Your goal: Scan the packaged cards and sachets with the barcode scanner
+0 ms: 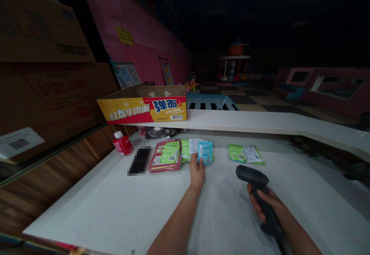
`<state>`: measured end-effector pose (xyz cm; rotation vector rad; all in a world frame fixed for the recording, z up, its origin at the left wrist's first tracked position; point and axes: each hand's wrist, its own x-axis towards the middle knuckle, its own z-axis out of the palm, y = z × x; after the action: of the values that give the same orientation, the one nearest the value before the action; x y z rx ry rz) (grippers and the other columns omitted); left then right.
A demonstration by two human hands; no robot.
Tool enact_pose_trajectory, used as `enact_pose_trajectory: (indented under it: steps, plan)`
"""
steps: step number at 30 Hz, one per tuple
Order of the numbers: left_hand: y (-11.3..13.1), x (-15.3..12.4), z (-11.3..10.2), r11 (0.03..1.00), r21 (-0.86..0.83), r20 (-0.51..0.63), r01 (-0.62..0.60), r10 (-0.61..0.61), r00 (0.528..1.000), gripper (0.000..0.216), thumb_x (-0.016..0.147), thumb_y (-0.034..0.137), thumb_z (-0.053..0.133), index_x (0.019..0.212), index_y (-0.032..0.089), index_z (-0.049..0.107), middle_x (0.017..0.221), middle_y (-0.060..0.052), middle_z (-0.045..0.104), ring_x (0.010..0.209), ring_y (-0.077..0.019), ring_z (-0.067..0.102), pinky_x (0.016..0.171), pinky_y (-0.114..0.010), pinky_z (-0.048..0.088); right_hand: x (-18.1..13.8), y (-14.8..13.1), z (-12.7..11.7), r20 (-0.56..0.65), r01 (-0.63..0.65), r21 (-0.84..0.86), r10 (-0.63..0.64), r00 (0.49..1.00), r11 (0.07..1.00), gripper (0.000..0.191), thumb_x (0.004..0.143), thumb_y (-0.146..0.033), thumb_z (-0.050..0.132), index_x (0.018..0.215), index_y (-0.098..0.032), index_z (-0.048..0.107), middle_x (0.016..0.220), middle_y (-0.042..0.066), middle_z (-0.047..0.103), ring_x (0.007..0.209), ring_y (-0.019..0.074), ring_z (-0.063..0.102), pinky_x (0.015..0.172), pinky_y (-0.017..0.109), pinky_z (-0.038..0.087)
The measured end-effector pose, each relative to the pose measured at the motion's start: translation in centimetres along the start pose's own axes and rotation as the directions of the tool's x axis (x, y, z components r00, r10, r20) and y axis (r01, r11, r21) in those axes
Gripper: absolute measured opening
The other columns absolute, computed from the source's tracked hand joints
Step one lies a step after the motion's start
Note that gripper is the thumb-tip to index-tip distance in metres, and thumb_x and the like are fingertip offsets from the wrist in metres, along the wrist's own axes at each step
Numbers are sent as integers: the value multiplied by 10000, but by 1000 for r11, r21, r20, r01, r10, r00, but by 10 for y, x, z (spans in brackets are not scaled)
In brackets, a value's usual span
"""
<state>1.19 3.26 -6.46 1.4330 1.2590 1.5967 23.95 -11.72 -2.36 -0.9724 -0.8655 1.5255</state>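
Observation:
Between the fingers of my left hand (197, 174) is a small blue packet (206, 153), its printed face toward me. Behind it lies a pile of green and white packets (187, 147), partly covered by the blue one. My right hand (268, 203) is wrapped round the handle of a black barcode scanner (253, 176), whose head points up and to the left. Beyond the scanner, more green and white packets (245, 154) lie on the white table (115, 208). Left of my left hand, a green packet (170, 153) rests on a stack of red packets (164, 167).
A red bottle with a white cap (121, 144) stands at the left beside a blurred dark rectangular object (140, 160). On the raised white shelf (231, 120) sits an open noodle carton (144, 108). Large cardboard boxes (52, 104) are stacked at far left.

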Motion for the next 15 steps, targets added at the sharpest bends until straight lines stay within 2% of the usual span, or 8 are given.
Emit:
enact_pose_trajectory:
  steps: [6, 11, 15]
  plan:
    - [5, 1, -1, 999, 1, -5, 40, -40, 999, 285, 844, 469, 541, 948, 203, 548, 854, -35, 634, 766, -180, 604, 703, -300, 510, 9, -5, -9, -110, 89, 72, -81, 991, 993, 395, 733, -524, 753, 887, -183, 627, 506, -34, 560, 321, 93, 443, 306, 195, 341]
    - [14, -2, 1, 992, -122, 10, 40, -39, 999, 362, 739, 531, 652, 754, 185, 547, 678, 12, 576, 629, -129, 538, 594, -237, 461, 15, -11, -22, -245, 167, 240, -107, 964, 956, 350, 724, -466, 780, 881, -186, 641, 538, -42, 552, 396, 90, 469, 365, 194, 392]
    - [23, -7, 18, 960, -224, 69, 171, -159, 985, 406, 634, 523, 754, 690, 166, 568, 602, 22, 579, 514, -97, 497, 481, -205, 409, 16, -15, -26, -346, 231, 319, -114, 931, 919, 349, 681, -442, 808, 838, -178, 644, 526, -45, 539, 416, 86, 464, 372, 183, 391]
